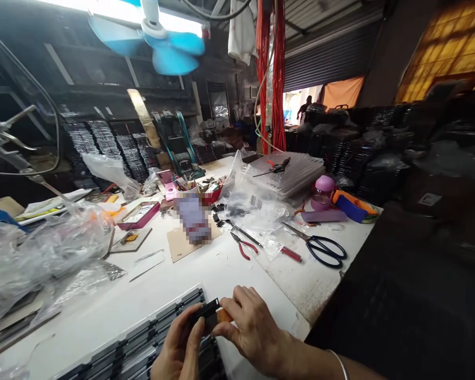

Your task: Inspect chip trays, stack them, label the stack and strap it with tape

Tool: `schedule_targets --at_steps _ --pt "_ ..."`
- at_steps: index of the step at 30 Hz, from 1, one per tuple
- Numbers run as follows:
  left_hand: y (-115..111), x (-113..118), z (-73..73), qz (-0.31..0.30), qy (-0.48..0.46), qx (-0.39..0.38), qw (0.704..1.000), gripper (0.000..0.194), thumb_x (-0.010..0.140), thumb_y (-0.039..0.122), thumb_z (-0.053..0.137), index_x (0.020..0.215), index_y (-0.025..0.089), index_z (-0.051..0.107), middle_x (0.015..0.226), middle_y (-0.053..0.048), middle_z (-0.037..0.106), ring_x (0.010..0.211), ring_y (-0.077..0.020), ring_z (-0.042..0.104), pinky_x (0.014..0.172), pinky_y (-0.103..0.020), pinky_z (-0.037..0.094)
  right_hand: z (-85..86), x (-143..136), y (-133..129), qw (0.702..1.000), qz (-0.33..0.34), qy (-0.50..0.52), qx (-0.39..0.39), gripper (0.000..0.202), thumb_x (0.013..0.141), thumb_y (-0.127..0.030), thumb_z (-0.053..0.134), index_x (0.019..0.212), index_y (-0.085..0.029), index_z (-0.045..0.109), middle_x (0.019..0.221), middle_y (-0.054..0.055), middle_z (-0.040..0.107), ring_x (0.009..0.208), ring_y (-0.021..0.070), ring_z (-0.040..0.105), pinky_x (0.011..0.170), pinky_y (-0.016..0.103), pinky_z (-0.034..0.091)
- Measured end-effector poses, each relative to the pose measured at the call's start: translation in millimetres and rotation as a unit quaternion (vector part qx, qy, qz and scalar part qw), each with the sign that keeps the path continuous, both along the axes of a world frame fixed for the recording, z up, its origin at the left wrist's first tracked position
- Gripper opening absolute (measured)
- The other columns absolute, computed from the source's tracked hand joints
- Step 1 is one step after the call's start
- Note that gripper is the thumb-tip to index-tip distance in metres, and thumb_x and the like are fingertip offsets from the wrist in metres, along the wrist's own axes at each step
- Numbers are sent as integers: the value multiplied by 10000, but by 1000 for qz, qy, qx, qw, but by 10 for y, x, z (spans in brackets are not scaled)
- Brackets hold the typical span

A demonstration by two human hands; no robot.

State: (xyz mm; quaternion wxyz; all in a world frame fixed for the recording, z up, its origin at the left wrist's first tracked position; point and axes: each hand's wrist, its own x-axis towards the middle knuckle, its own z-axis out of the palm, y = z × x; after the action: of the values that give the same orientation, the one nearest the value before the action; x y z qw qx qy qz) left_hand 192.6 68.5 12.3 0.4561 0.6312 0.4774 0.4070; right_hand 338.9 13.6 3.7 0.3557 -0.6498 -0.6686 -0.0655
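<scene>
White table [111, 303] below, left hand [181, 343] pinches a black part [211, 307] jutting toward an orange piece [224, 315] apparently pinched by right hand [257, 323].

Item one: black part [208, 311], narrow, oblong, small pale mark near its upper end; resting in the left hand [182, 340], slanting upward to the right. Item two: orange piece [224, 315], small; showing between right-hand [251, 322] thumb and fingers, lying just beside the black part; contact, I am not making out. Item three: clear-edged tray [174, 302], dark ribbed parts [161, 328] lying in slanting rows.
</scene>
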Motion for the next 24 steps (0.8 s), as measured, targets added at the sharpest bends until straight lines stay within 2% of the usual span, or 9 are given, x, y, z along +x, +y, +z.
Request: schedule_targets --at_steps 4,8,13,17,21,24 --pt "-6 -6 -52 7 23 20 1000 467 701 546 618 1002 191 663 1004 -60 693 937 -244 650 831 -297 525 36 -6 15 999 16 -39 0 522 939 -510 144 758 -177 503 736 43 537 674 189 455 623 331 339" --pt "0 -1 -93 6 7 26 1000 466 687 537 639 985 180 664 941 -63 711 856 -240 676 769 -295 552 -10 -7 46 996 59 -60 22 452 966 -422 182 763 -165 493 716 43 534 646 182 443 590 320 329" --pt "-5 3 -109 25 42 51 997 450 692 541 627 970 191 670 882 -54 718 753 -230 684 648 -276 562 -73 -20 57 997 51 -55 35 423 967 -390 189 753 -170 481 704 54 536 626 186 453 554 320 312" --pt "-102 13 -39 10 47 81 996 371 745 452 615 1009 194 650 912 -59 709 739 -222 671 674 -297 539 -72 -18 26 997 64 -15 30 464 970 -400 145 725 -181 472 661 51 540 586 176 477 534 310 313" --pt "-230 63 75 -13 33 91 995 286 812 321 581 1071 203 612 928 -63 695 792 -219 654 728 -313 508 -68 14 -24 989 107 89 -53 448 977 -394 164 715 -189 464 629 31 554 548 144 502 516 273 322" --pt "-238 104 120 -28 10 86 996 272 844 285 545 1099 205 593 962 -67 679 848 -211 640 767 -313 494 -28 76 -43 975 133 131 -125 405 977 -374 217 712 -191 463 631 15 555 540 127 499 516 254 333"
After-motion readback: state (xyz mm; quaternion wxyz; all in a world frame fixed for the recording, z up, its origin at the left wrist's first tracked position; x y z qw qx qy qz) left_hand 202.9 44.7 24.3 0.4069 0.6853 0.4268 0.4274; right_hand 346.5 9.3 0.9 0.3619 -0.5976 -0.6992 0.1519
